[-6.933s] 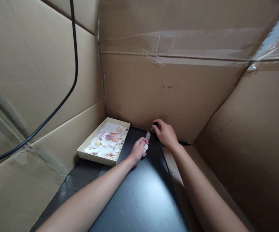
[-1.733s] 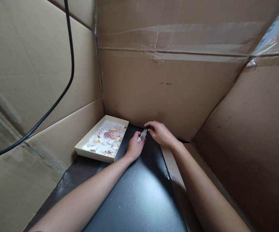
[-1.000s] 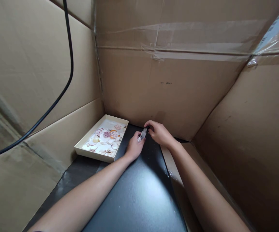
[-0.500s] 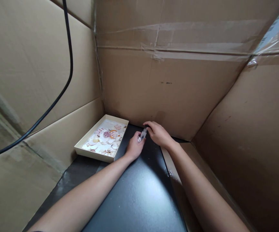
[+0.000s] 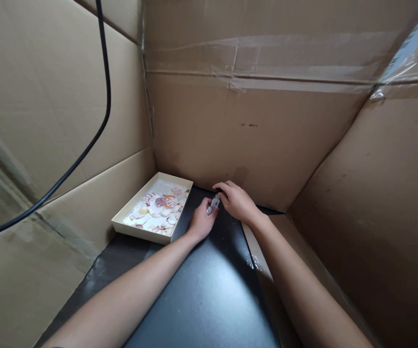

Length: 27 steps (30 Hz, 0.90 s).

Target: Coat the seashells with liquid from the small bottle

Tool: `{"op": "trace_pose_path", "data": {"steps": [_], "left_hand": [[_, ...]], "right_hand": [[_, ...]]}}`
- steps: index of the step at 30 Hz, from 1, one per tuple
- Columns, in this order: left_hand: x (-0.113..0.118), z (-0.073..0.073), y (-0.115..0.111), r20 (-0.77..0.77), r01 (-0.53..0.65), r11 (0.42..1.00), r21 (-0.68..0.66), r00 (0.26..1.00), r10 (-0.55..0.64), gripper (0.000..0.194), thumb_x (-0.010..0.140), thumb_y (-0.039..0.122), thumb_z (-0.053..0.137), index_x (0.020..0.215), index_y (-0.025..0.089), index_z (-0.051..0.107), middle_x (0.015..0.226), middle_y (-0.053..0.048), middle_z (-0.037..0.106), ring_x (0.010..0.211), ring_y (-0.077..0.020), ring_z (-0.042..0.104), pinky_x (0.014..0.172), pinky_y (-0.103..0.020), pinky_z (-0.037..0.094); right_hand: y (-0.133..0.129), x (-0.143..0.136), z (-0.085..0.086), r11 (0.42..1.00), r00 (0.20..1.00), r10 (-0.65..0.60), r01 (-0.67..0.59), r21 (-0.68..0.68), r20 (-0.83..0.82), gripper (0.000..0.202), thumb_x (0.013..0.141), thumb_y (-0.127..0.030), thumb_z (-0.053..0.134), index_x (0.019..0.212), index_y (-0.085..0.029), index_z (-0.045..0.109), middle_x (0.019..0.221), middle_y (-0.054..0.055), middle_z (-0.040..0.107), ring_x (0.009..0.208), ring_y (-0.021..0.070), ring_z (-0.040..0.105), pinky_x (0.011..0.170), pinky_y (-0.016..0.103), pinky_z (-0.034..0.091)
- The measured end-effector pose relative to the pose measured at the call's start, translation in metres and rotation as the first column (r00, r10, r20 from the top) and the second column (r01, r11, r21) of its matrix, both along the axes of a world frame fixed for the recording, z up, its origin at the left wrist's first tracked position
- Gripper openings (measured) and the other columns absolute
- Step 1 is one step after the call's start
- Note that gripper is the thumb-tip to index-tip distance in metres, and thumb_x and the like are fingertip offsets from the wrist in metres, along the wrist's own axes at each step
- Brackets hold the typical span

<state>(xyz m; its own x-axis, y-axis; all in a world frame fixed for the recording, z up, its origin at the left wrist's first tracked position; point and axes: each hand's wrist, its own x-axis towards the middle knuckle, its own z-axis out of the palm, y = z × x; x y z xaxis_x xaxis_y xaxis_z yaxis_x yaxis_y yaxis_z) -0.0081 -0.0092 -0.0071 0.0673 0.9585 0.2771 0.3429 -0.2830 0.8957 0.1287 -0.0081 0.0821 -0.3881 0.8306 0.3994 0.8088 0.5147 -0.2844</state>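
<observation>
My left hand is closed around a small clear bottle with whitish bits at its lower end. The bottle leans, its upper end towards the right. Right at that end is my right hand, index finger arched over the top and thumb close beside it. Whatever those fingertips pinch, if anything, is too small to make out. To the left of both hands lies a shallow cream tray of seashells, some white, others striped purple or orange.
The black table top runs beneath my arms. Cardboard walls with clear tape enclose it at the back and both sides. A black cable hangs at the left. Along the table's right edge lies a cardboard strip.
My right hand has shifted slightly left, its fingers a little closer over the bottle's top. My left hand and the tray stay nearly where they were.
</observation>
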Motion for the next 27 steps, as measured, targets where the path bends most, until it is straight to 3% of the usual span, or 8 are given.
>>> {"op": "trace_pose_path", "data": {"steps": [7, 12, 16, 22, 27], "left_hand": [[0.0, -0.002, 0.002, 0.039, 0.013, 1.0, 0.005, 0.999, -0.013, 0.018, 0.083, 0.034, 0.054, 0.094, 0.02, 0.051, 0.087, -0.002, 0.065, 0.077, -0.0143, 0.059, 0.074, -0.025, 0.044], [-0.001, -0.003, 0.002, 0.017, 0.004, 1.0, 0.009, 1.0, -0.004, 0.017, 0.084, 0.034, 0.053, 0.095, 0.021, 0.051, 0.086, -0.002, 0.065, 0.078, -0.0155, 0.059, 0.073, -0.026, 0.044], [-0.001, -0.004, 0.001, -0.03, -0.001, 1.0, 0.009, 1.0, 0.001, 0.017, 0.084, 0.034, 0.052, 0.095, 0.021, 0.051, 0.084, -0.002, 0.064, 0.076, -0.016, 0.059, 0.073, -0.026, 0.044], [0.002, -0.005, 0.003, -0.158, -0.008, 1.0, -0.016, 0.987, 0.005, 0.015, 0.085, 0.033, 0.051, 0.095, 0.022, 0.051, 0.084, -0.002, 0.065, 0.076, -0.017, 0.06, 0.07, -0.025, 0.042], [0.011, -0.002, 0.016, -0.357, -0.023, 1.0, -0.008, 0.934, 0.018, 0.021, 0.085, 0.032, 0.05, 0.104, 0.022, 0.051, 0.093, -0.009, 0.068, 0.085, -0.023, 0.065, 0.069, -0.027, 0.043]], "right_hand": [[-0.008, -0.004, 0.008, 0.999, 0.999, -0.028, 0.027, 0.042, 0.018, 0.023, 0.086, -0.018, 0.052, 0.107, -0.022, 0.06, 0.099, 0.006, 0.059, 0.079, 0.0155, 0.056, 0.067, 0.026, 0.038], [-0.006, 0.003, 0.016, 0.999, 0.998, -0.001, 0.003, 0.032, -0.057, 0.016, 0.083, -0.023, 0.056, 0.099, -0.02, 0.06, 0.088, 0.004, 0.063, 0.072, 0.0137, 0.055, 0.063, 0.024, 0.038], [-0.011, 0.015, 0.032, 0.996, 0.988, -0.013, 0.026, 0.083, -0.154, 0.011, 0.083, -0.025, 0.055, 0.092, -0.02, 0.06, 0.078, 0.001, 0.063, 0.067, 0.0131, 0.054, 0.06, 0.023, 0.036], [-0.025, 0.034, 0.059, 0.983, 0.955, -0.054, 0.103, 0.154, -0.292, 0.012, 0.084, -0.03, 0.054, 0.088, -0.02, 0.06, 0.07, 0.0, 0.06, 0.061, 0.0122, 0.051, 0.059, 0.023, 0.037], [-0.032, 0.043, 0.069, 0.978, 0.943, -0.074, 0.131, 0.16, -0.323, 0.015, 0.083, -0.033, 0.055, 0.087, -0.019, 0.061, 0.067, -0.001, 0.058, 0.059, 0.0115, 0.049, 0.057, 0.023, 0.038]]}}
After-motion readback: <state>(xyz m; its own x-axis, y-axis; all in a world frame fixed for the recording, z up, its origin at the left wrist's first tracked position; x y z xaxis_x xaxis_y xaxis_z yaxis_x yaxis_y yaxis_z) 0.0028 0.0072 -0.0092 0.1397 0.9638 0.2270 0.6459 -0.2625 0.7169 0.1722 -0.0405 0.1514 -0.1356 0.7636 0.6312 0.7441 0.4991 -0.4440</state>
